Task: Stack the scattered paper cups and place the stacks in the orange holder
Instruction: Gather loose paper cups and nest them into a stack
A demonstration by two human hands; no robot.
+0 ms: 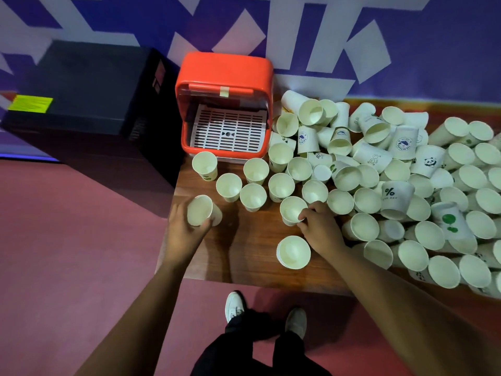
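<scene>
Head view: left hand grips a tilted cup, right hand pinches the rim of an upright cup

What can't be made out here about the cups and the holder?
1. Head view: whether the white paper cup in the left hand is one cup or a stack; fingers cover its wall.
2. Head view: the full pile of white paper cups; the right edge cuts it off.
3. Head view: the back of the orange plastic holder; its hood hides it.
4. Head view: the yellow label; text blurred.
</scene>
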